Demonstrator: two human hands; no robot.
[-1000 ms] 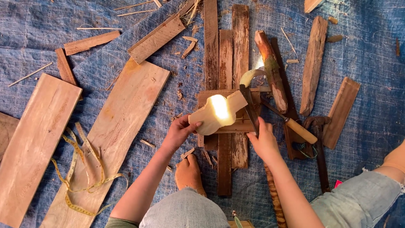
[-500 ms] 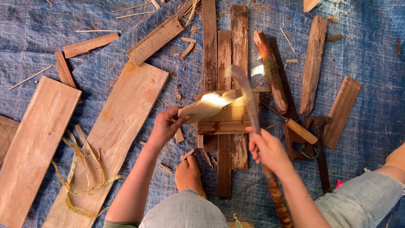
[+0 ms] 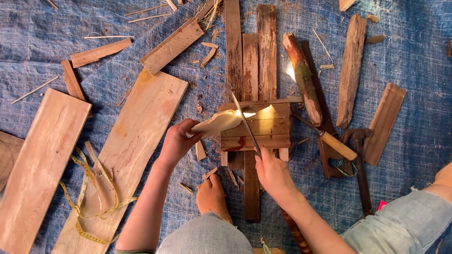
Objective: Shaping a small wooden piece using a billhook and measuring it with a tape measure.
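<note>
one pale wood piece in left hand, blade in right hand

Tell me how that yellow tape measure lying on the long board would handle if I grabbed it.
The tape measure lies in loose, crossing loops over the board, so it is probably floppy and would dangle. It looks thin, so likely light. The tangled loops might snag on the board's edge.

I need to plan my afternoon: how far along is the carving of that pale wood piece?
Done: chips litter the blue tarp, so some cutting has happened. In hand: the left hand holds the pale wood piece on the slatted block; the right hand sets the long blade against it. Left: the piece looks rough and unshaped.
</note>
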